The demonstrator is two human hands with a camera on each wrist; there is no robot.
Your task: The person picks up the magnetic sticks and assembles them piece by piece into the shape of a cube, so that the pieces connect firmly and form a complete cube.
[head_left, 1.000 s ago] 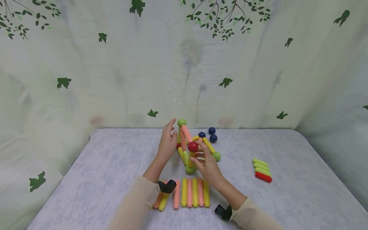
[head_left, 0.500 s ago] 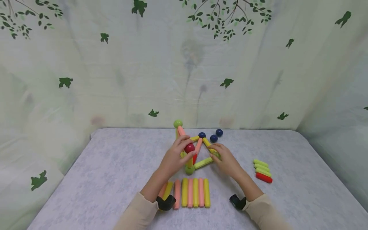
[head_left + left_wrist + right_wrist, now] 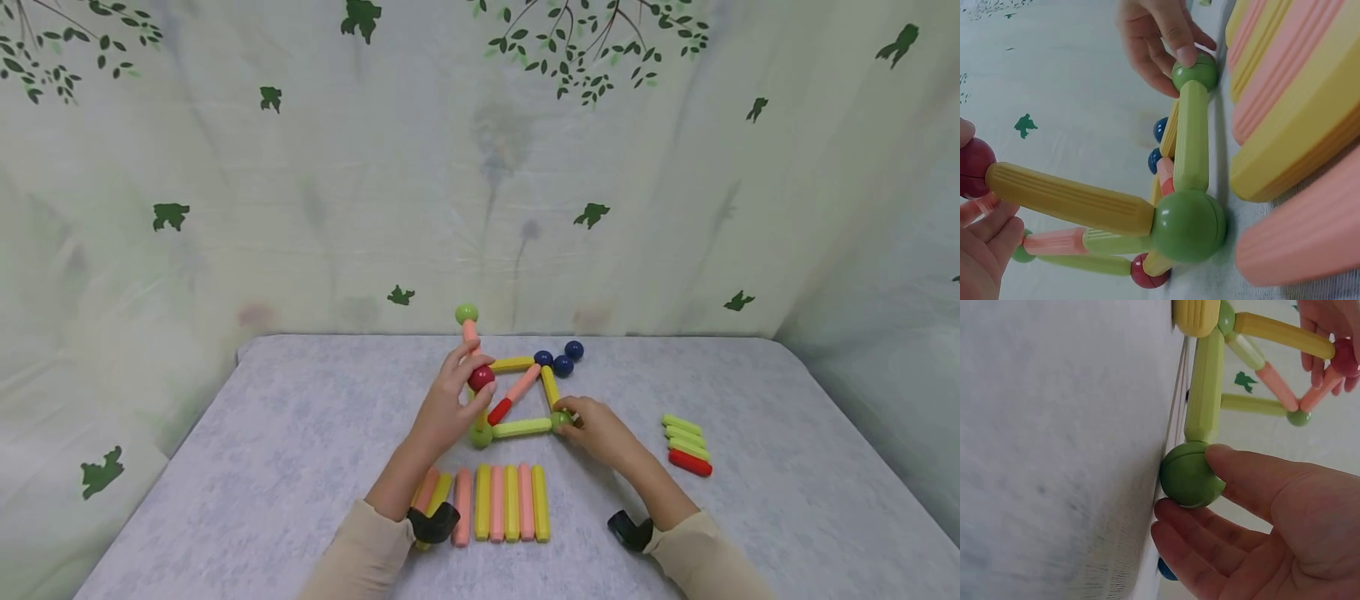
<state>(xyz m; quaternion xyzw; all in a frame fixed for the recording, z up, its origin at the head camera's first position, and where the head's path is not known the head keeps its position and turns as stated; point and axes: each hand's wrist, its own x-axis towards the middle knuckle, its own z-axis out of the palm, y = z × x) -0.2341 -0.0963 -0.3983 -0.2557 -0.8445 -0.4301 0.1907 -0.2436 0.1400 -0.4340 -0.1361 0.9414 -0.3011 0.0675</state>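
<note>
My left hand (image 3: pixel 442 408) grips a red ball (image 3: pixel 482 377) between thumb and fingers. That ball tops a yellow stick (image 3: pixel 1072 197), which rises at a tilt from the front-left green ball (image 3: pixel 481 436) of a frame of sticks and balls. My right hand (image 3: pixel 600 429) pinches the front-right green ball (image 3: pixel 1191 475), at the table surface. A light green stick (image 3: pixel 522 427) joins these two corners. From the navy corner ball (image 3: pixel 543 358), a pink stick (image 3: pixel 522 383) and a red stick (image 3: pixel 499 411) run diagonally inward. Pink sticks reach a raised green ball (image 3: pixel 467 314); my left hand partly hides that side.
Two loose navy balls (image 3: pixel 573 350) lie right by the back corner. In front of the frame is a row of yellow and pink sticks (image 3: pixel 512 504), partly under my left wrist. Light green sticks (image 3: pixel 682 433) and a red stick (image 3: pixel 690 463) lie to the right.
My right hand has left the red ball and moved to the front-right green ball. My left hand has come over to the red ball. The navy corner has shifted right, the front-left corner left.
</note>
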